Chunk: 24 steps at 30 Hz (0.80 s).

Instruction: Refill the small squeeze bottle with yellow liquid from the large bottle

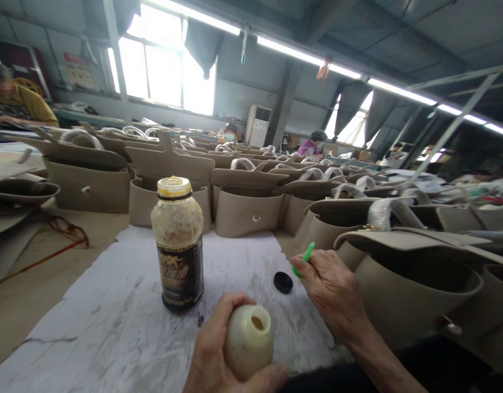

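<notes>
My left hand is wrapped round a pale, rounded bottle whose uncapped mouth faces up and toward me. Between the thumb and fingers of my right hand is a slim bright green stick; its lower part is hidden in the grip, so I cannot tell its kind. Just left of that hand, a black round cap lies on a stained white sheet. Further left stands a large jar with a dark label, its neck smeared with something yellow.
Beige handbags stand in rows behind the sheet, several with plastic-wrapped handles. More open bags crowd close on my right. An orange cord lies at the left. A person in a yellow top sits far left; others are further back.
</notes>
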Motion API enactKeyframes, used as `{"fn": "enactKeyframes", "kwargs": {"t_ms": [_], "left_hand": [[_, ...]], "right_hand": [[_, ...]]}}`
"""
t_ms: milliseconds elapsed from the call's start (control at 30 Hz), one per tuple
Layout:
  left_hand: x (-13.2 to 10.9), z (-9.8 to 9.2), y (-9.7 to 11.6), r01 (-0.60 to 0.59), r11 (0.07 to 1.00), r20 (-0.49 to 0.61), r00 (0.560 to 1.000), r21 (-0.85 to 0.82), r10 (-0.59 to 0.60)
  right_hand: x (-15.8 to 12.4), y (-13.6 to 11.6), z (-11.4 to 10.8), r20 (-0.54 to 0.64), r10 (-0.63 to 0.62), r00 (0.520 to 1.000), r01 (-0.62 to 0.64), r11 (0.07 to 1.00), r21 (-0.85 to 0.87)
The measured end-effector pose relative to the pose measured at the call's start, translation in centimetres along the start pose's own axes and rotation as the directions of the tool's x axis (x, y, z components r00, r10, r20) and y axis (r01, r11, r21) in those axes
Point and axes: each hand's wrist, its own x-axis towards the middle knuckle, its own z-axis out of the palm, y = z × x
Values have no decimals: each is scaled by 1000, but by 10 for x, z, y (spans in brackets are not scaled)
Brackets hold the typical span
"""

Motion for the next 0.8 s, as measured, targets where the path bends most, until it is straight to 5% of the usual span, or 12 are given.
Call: {"fn": "enactKeyframes", "kwargs": {"t_ms": [167, 400, 533, 800], "left_hand": [[17, 6, 1, 78, 995, -39, 996, 54, -76], [16, 1, -5, 104, 990, 12, 994, 91, -106], [15, 1, -3, 84, 993, -21, 996, 88, -82], [5, 6, -17, -42, 998, -189, 981, 41, 49]], "right_hand": [[-10, 13, 27, 103, 139, 985, -153, 978, 141], [-18, 18, 46, 236, 352, 906, -407, 877, 255], [-20, 15, 44, 285, 359, 889, -427, 874, 230], [-28, 20, 40, 200, 350, 915, -388, 899, 203]]}}
